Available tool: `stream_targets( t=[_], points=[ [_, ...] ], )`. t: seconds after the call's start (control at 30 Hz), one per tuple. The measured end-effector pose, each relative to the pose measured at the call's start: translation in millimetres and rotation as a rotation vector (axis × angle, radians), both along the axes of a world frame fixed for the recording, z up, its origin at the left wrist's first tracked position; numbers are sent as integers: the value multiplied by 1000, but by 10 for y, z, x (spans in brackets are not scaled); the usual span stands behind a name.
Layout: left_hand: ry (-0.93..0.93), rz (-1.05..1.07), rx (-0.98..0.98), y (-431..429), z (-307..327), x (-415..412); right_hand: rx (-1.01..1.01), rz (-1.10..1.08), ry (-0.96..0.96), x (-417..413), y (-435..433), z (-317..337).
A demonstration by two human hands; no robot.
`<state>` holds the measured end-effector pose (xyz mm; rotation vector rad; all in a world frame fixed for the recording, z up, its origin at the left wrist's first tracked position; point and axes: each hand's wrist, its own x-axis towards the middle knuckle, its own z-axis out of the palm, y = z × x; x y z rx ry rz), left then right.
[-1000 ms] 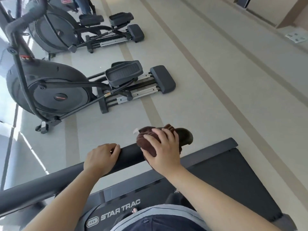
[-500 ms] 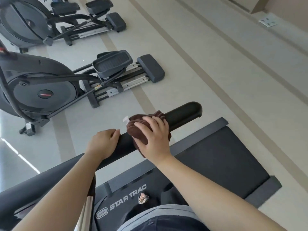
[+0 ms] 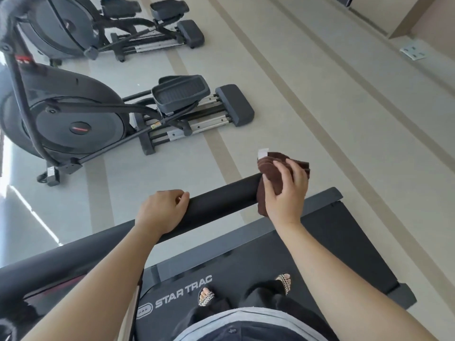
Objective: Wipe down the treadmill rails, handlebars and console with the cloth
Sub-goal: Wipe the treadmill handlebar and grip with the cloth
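Brown terry filled the right hand, which was clamped around the cloth and pressed it over the free end of the black handlebar. The left hand was curled closed on the same bar, toward 8 o'clock from the cloth. The bar's long axis ran from 8 o'clock to 2 o'clock, so the unwiped length probably lay back toward the left hand, the nearer one to it. Beyond the bar's end lay open floor; the treadmill deck sat below, an elliptical trainer well apart at 10 o'clock.
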<state>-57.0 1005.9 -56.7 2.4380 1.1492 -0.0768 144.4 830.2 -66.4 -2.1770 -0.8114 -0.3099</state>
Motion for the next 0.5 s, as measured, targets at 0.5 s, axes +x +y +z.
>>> stream_targets(
  t=[0.5],
  points=[
    [-5, -198, 13, -704, 118, 1309, 148, -85, 310, 475, -219, 78]
  ],
)
